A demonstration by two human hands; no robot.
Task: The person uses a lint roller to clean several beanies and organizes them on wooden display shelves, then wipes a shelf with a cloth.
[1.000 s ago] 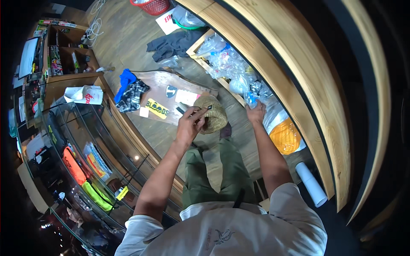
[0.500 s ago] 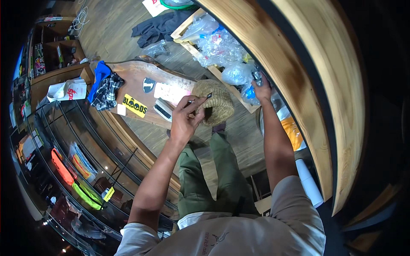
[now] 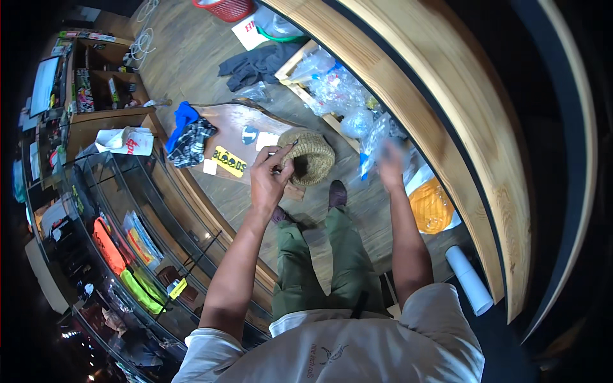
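Your left hand (image 3: 267, 177) has its grip closed on the rim of a tan, round, coarsely woven hat (image 3: 311, 142), fingers and thumb pinching its left edge, with the dark opening facing toward you. The hat is held near the middle of your view, ahead of your dark purple shoes (image 3: 338, 194).

At three o'clock from the hat is your right hand (image 3: 391, 167), blurred, so you cannot tell whether its grip is clenched or released. Just beside it is a clear plastic bag with a blue strip (image 3: 366, 163).

Toward one o'clock, a pale wooden box (image 3: 295, 62) holds crumpled clear plastic packaging (image 3: 338, 89). At four o'clock lies a bright orange wrapped bundle (image 3: 430, 205). At nine to ten o'clock, the brown wavy-edged wooden desk (image 3: 228, 120) carries a yellow rectangular sticker (image 3: 228, 162) and blue cloth (image 3: 184, 119). Toward eleven o'clock, a dark grey garment (image 3: 258, 66) lies on the floor (image 3: 191, 64).
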